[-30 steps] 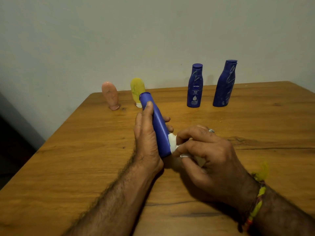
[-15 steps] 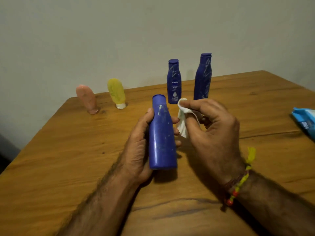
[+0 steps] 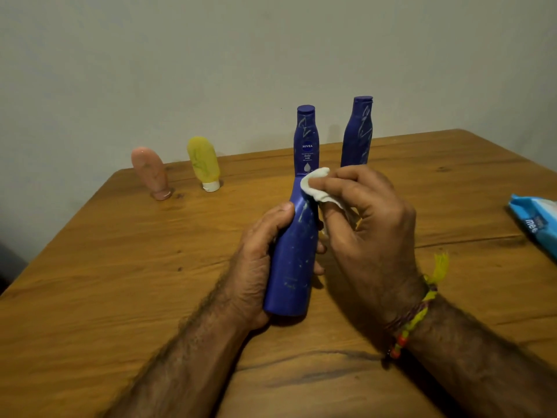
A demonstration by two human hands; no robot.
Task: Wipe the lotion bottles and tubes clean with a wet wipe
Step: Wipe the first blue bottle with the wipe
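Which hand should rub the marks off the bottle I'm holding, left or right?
Right. The right hand already pinches the wet wipe against the neck of the held blue bottle, while the left hand grips the bottle's body and steadies it, so it probably shouldn't let go.

Upright blue bottle (image 3: 306, 140) at back of worktop: round logo reads "NIVEA", beneath it "Body Milk" in white; finer print above and below too small to read. Light-blue wipes pack (image 3: 535, 220) at right edge: white letters "mee", rest cut off. Other bottles, tubes: no legible text.
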